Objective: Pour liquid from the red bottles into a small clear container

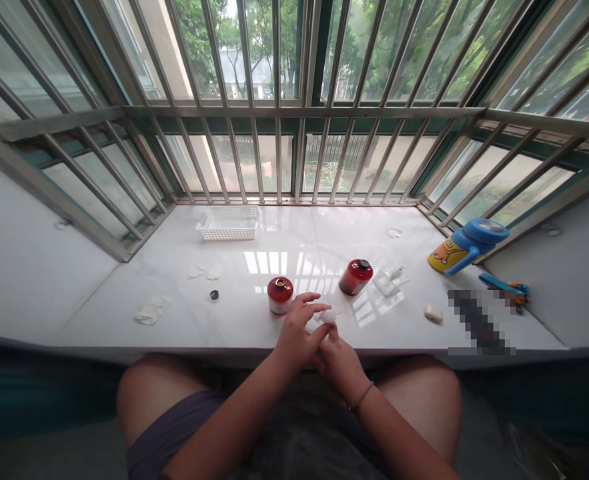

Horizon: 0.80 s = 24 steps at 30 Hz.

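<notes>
My left hand [299, 329] and my right hand [339, 360] meet just above the front edge of the white counter. Between their fingertips is a small white rounded piece [328, 316], too small to make out fully. My left thumb and forefinger close around it, while the right fingers grip it from below. Just beyond my left hand stands a dark red bottle [280, 300] with its neck uncovered. A second red bottle [355, 279] with a black cap stands farther right. A small black cap [215, 295] lies on the counter to the left.
A white perforated basket [229, 231] sits at the back left. Crumpled white tissues [151, 311] lie at left. On the right are a white plastic item [391, 280], a pale soap-like block [433, 313], a blue-and-yellow mug [467, 245] and a blue-orange tool [507, 288]. Metal window bars [301, 160] enclose the back.
</notes>
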Motion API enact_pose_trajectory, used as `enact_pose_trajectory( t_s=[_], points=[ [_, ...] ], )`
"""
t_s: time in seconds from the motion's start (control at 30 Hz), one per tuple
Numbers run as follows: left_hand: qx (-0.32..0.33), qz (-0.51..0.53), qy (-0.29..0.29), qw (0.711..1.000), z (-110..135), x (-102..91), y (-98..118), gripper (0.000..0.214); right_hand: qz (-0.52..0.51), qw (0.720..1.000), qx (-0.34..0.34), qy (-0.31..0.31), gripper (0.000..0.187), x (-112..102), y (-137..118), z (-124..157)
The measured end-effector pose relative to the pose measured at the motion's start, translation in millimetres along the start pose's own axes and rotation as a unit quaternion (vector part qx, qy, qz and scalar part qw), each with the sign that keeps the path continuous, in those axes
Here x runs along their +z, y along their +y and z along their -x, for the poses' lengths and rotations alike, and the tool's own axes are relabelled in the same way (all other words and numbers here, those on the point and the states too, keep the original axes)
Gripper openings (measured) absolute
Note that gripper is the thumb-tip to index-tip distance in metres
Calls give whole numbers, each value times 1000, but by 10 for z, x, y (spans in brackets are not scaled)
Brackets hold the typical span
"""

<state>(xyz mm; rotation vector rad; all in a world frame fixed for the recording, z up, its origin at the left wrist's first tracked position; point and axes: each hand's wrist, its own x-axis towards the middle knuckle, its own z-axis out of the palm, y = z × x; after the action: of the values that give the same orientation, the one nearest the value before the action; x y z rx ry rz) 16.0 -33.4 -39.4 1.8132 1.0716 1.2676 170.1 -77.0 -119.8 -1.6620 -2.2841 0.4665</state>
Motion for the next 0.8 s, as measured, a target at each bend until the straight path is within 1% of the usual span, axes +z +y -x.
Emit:
enact_pose_trajectory(
  t_s=[0.1, 0.17, 0.23, 0.3, 0.37, 0.4, 0.43, 0.5, 0.6, 0.7, 0.73, 0.8],
  points=[
    [39, -8, -9, 999, 40, -106, 143, 33, 17, 1000, -15, 3, 61, 9, 0, -2],
    [84, -33, -13, 996, 79, -247, 283, 34, 16, 999, -29, 13, 64, -3, -11, 4],
    [136, -79, -8, 988, 115, -441, 432, 36, 6, 999, -33, 33, 64, -23, -30, 20],
    [164, -147, 6, 975, 127, -677, 543, 38, -2, 998, -27, 50, 56, -45, -53, 40],
    [170, -214, 37, 961, 97, -942, 565, 40, -4, 998, -23, 57, 44, -65, -75, 56],
    [168, -246, 58, 953, 63, -1083, 530, 41, -3, 998, -22, 59, 39, -73, -84, 60],
    [162, -278, 77, 944, 17, -1229, 459, 40, -1, 998, -22, 60, 36, -79, -91, 61],
    [139, -335, 103, 926, -108, -1533, 220, 37, 4, 998, -23, 62, 35, -88, -100, 59],
    [60, -416, 108, 901, -348, -1982, -302, 32, 8, 998, -20, 57, 34, -97, -105, 52],
    [-58, -483, 71, 871, -578, -2347, -817, 32, 11, 998, -16, 56, 32, -102, -107, 52],
    [-97, -495, 56, 862, -640, -2438, -955, 32, 12, 998, -15, 58, 32, -103, -107, 53],
    [-149, -496, 22, 855, -738, -2571, -1165, 32, 12, 998, -18, 61, 33, -103, -109, 55]
  ],
)
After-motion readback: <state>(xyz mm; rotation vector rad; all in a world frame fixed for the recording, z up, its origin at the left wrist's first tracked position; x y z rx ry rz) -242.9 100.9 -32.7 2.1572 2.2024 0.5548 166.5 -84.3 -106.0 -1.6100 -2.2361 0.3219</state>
